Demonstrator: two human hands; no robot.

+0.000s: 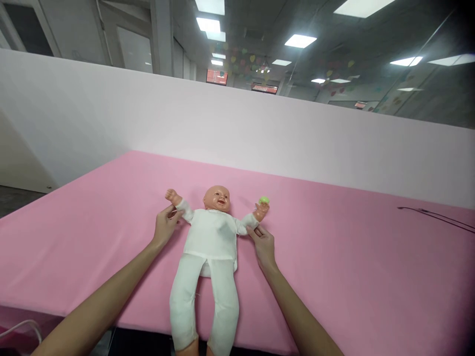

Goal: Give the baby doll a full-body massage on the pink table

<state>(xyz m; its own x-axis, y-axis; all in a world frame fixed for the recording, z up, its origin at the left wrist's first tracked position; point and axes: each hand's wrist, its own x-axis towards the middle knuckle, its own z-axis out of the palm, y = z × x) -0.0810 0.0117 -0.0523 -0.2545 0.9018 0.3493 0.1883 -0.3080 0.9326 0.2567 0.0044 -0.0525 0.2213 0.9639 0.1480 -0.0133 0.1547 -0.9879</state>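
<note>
A baby doll (210,235) in a white top and white trousers lies on its back on the pink table cover (326,257). Its head points away from me and its feet reach over the near edge. My left hand (166,225) is closed on the sleeve end of the doll's arm at the left. With thumb and fingers, my right hand (263,244) pinches the other sleeve near the elbow. Both doll arms are spread outward and raised. Beside the doll's hand at the right is a small lime-green round thing (264,200), partly hidden behind the doll's fingers.
A white partition (237,133) stands along the table's back edge. At the far right lies a thin dark cord (438,215). A pale cable (25,324) loops at the lower left, below the table edge.
</note>
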